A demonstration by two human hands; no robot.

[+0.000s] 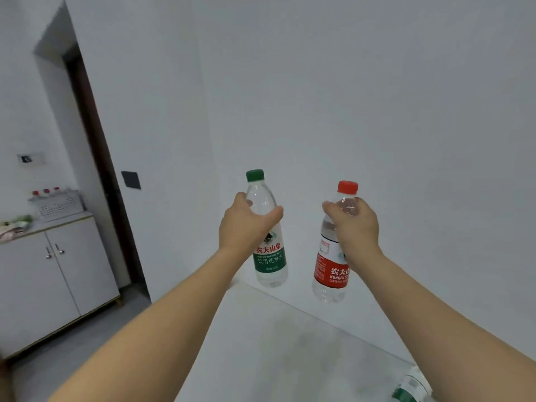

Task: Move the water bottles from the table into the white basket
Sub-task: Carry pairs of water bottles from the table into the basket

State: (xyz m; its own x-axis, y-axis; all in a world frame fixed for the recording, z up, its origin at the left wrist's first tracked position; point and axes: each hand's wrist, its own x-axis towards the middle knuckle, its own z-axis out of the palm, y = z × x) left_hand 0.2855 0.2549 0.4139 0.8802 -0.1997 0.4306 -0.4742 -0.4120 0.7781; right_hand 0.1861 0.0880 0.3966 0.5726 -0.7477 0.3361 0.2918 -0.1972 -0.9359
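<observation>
Green-capped bottle (268,227) and red-capped bottle (333,250) stand upright, caps up, gripped by left hand (245,224) and right hand (355,227).

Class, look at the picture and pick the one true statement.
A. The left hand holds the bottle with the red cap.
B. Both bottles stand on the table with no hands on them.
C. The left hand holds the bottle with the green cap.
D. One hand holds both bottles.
C: the left hand grips the green-capped bottle near its shoulder, while the right hand grips the red-capped bottle, both lifted above the table.
</observation>
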